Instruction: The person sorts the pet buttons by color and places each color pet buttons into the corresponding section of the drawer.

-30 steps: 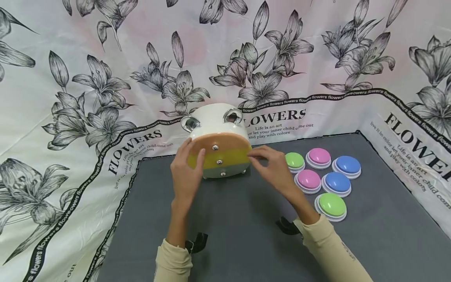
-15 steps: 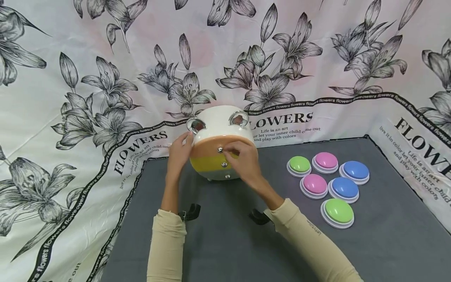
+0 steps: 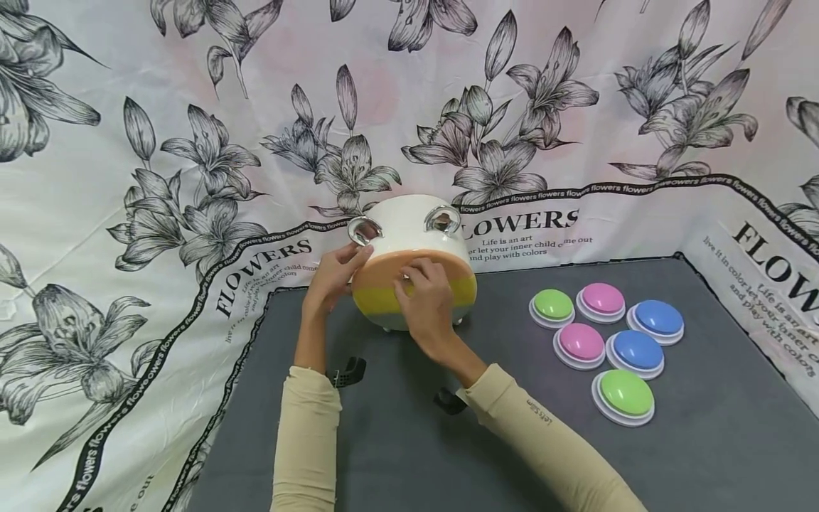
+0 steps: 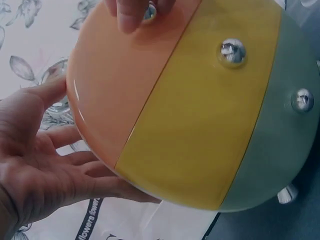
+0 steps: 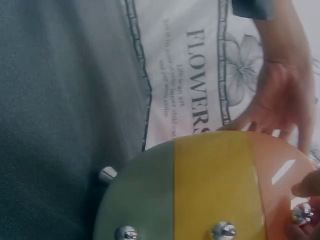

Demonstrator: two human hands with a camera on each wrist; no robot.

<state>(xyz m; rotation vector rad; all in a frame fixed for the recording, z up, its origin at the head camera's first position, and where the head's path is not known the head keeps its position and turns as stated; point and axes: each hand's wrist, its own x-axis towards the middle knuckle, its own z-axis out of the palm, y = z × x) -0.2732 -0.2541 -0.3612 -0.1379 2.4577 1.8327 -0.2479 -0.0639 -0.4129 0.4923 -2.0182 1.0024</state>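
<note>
A white rounded mini drawer chest (image 3: 416,217) stands at the back of the table, two silver rings on its top. Its front has orange (image 4: 120,75), yellow (image 4: 195,115) and green (image 4: 265,130) bands, each with a silver knob. My right hand (image 3: 427,302) pinches the top knob (image 5: 302,213) on the orange drawer between thumb and fingers. Against the chest's left side rests my left hand (image 3: 329,281), its fingers extended along the wall and its thumb close to the left ring (image 3: 365,231). In the head view, my right hand covers the lower two knobs.
Right of the chest, several domed buttons on white round bases sit on the grey table (image 3: 512,427): green (image 3: 553,306), pink (image 3: 601,299) and blue (image 3: 655,318) ones. A flower-printed cloth (image 3: 384,92) rises behind and at both sides.
My right hand has gone from the chest's right edge leftward to the top knob and taken hold of it. The left hand stays at the left side, now lying closer against it.
</note>
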